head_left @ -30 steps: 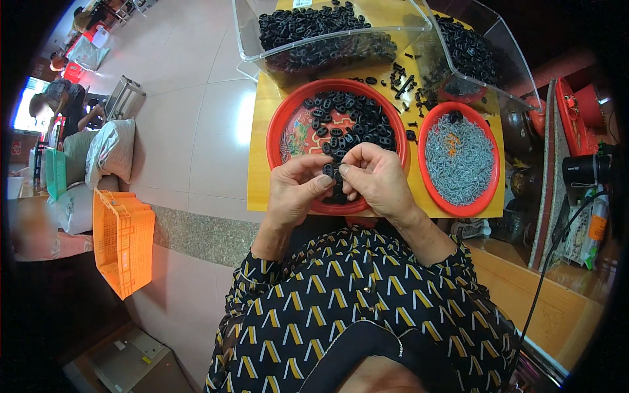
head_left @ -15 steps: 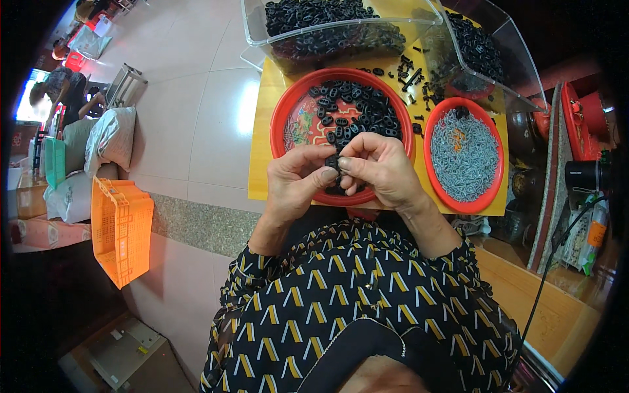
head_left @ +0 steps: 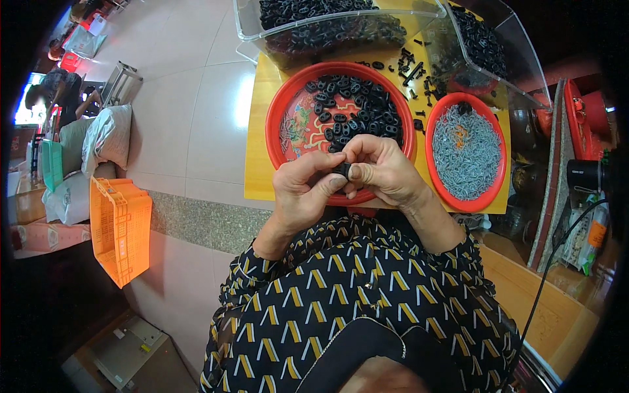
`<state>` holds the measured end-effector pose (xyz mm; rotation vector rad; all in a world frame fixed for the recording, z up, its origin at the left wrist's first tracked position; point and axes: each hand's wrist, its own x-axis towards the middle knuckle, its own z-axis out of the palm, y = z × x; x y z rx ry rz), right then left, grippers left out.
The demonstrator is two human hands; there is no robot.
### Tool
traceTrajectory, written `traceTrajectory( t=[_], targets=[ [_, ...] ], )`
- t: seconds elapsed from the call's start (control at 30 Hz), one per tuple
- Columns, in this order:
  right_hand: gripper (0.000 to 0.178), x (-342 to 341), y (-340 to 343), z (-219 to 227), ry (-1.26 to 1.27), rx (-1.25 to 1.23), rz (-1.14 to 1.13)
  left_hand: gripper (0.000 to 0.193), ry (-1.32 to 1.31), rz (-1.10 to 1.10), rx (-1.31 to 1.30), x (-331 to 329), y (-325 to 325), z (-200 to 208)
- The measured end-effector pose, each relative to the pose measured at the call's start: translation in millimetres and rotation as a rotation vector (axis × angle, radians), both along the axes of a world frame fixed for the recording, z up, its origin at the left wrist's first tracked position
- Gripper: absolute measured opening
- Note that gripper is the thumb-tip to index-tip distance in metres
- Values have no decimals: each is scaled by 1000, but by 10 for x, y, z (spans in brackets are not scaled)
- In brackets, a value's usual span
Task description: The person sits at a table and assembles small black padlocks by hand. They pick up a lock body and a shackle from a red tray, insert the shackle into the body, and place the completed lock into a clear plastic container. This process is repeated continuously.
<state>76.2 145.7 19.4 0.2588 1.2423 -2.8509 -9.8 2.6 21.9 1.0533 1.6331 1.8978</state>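
Note:
Over the near edge of a red round tray [head_left: 274, 141], my left hand [head_left: 303, 187] pinches a small black plastic part [head_left: 343, 169] between thumb and forefinger. My right hand [head_left: 386, 171] closes on the part's right side with thumb and fingertips. The fingers cover most of it, and I cannot see whether a screw is in it. Many black oval two-holed plastic parts [head_left: 367, 111] lie in the tray, heaped at its right side. Right of my right hand, a red oval tray [head_left: 430, 157] holds a pile of silvery screws [head_left: 465, 164].
Two clear plastic bins [head_left: 341, 25] of black parts stand at the yellow table's [head_left: 259, 170] far side. Loose small black pieces [head_left: 413, 72] lie between bins and trays. An orange crate [head_left: 121, 229] stands on the floor at left, near stuffed sacks [head_left: 108, 141]. Another person [head_left: 59, 88] sits far left.
Both hands have shifted slightly right with the black part, and the fingers have closed tighter around it. The trays appear a little displaced as the view moves.

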Motion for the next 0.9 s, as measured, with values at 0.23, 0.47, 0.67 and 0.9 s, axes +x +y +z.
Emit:
traceTrajectory(
  t=[0.23, 0.47, 0.67, 0.9],
  targets=[
    [17, -52, 6, -77, -42, -9, 20, 20, 83, 24, -6, 0, 24, -40],
    [16, -127, -6, -39, -72, 9, 31, 21, 36, 38, -32, -63, -18, -104],
    [17, -194, -42, 39, -140, -114, 47, 28, -370, -42, 136, -118, -102, -184],
    [16, -170, -142, 57, -151, -88, 49, 31, -314, -30, 131, -130, -202, -213]
  ],
)
